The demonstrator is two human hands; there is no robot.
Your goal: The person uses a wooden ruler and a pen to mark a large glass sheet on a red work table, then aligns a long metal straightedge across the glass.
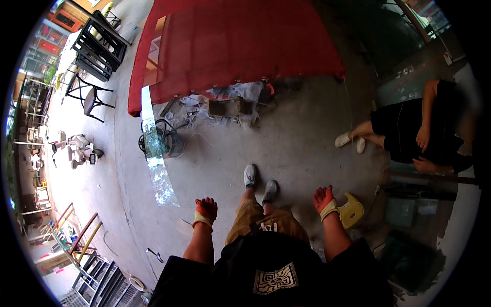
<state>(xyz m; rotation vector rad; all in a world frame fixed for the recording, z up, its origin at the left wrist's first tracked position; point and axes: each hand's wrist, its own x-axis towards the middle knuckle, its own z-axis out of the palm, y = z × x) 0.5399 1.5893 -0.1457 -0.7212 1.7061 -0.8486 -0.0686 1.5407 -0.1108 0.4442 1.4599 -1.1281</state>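
Note:
Both my hands wear red-palmed work gloves with pale cuffs. My left hand and my right hand are held apart in front of me, fingers curled closed on the near edge of a wide, clear glass sheet. Its left side shows as a bright strip reflecting trees and sky; most of the rest is see-through and its outline is faint. Ahead of the sheet stands a table covered in red cloth. Close to my right hand is a yellow plastic stool.
Plastic-wrapped clutter lies beneath the table's near edge, beside a bucket. Another person sits at right near leaning glass panes. To the left are a black chair, stacked black frames and a scooter.

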